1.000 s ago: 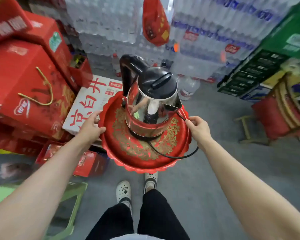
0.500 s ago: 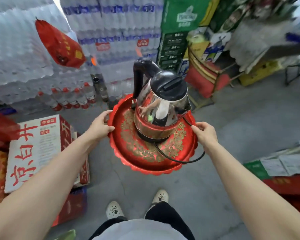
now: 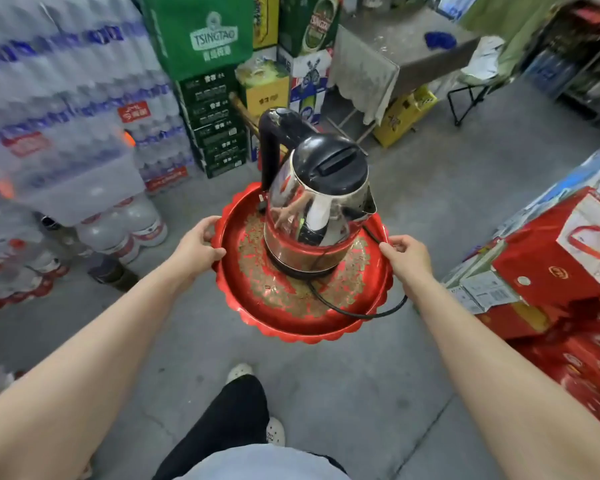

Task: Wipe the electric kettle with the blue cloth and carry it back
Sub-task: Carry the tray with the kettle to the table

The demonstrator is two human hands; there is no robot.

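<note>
A shiny steel electric kettle (image 3: 312,209) with a black lid and handle stands upright on a round red tray (image 3: 291,317) with gold ornament. Its black cord (image 3: 361,311) loops over the tray's right rim. My left hand (image 3: 196,245) grips the tray's left rim and my right hand (image 3: 407,259) grips the right rim, holding the tray in the air above the concrete floor. A blue cloth (image 3: 439,39) lies on the grey table (image 3: 395,46) at the back right.
Stacked packs of bottled water (image 3: 66,116) fill the left. Green beer crates (image 3: 212,116) and cartons stand behind the kettle. Red gift boxes (image 3: 551,271) pile up on the right. A folding chair (image 3: 471,88) sits beside the table. Open concrete floor lies ahead between them.
I have turned to the right while carrying the tray: the water packs slid left, and the grey table and red boxes on the right came into view. Both hands keep their grip.
</note>
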